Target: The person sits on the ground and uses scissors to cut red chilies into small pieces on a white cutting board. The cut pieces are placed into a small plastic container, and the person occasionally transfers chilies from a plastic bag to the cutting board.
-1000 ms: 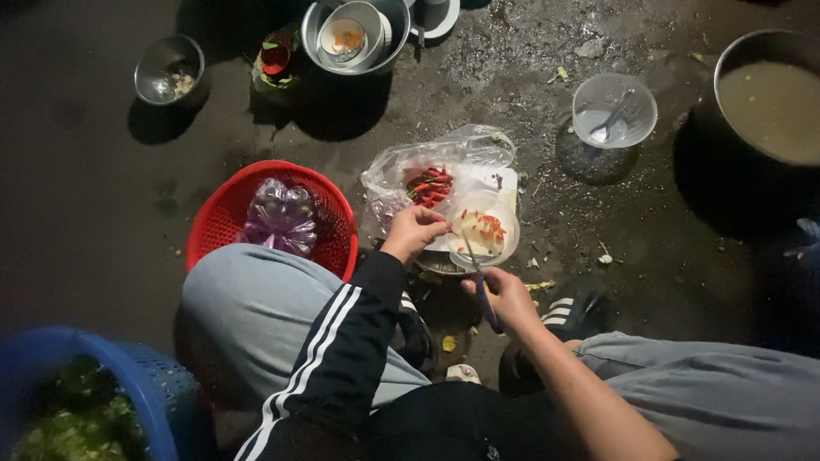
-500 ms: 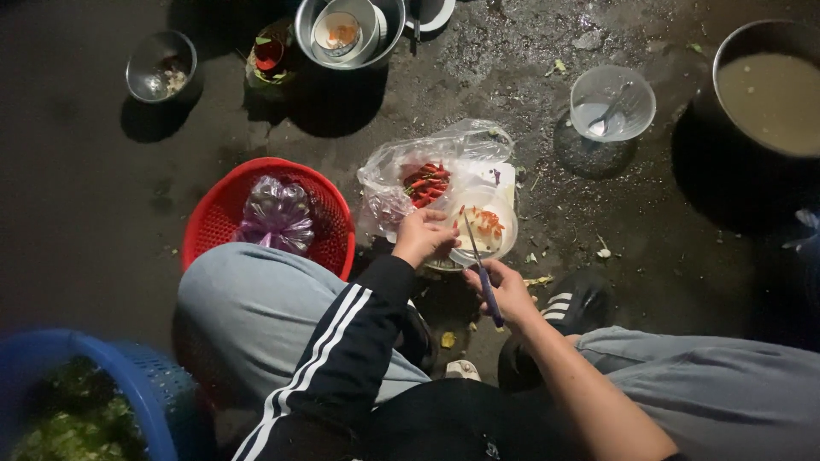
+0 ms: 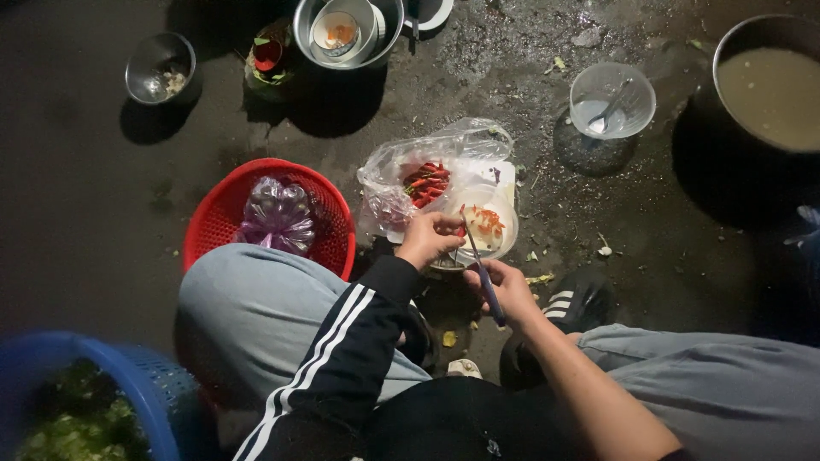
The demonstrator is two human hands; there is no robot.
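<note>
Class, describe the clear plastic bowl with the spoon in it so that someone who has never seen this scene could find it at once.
Start at the big metal pot of pale liquid at the upper right edge. Just left of it, on the dark wet ground, stands the clear plastic bowl. Unlike the metal bowls at the top left and the white bowl of chopped chilli by the hands, it is see-through and holds only a spoon.

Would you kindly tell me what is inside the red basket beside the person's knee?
The red basket holds a knotted clear plastic bag of something purplish. The bag hides the basket's middle, and the knee covers its near rim.
</note>
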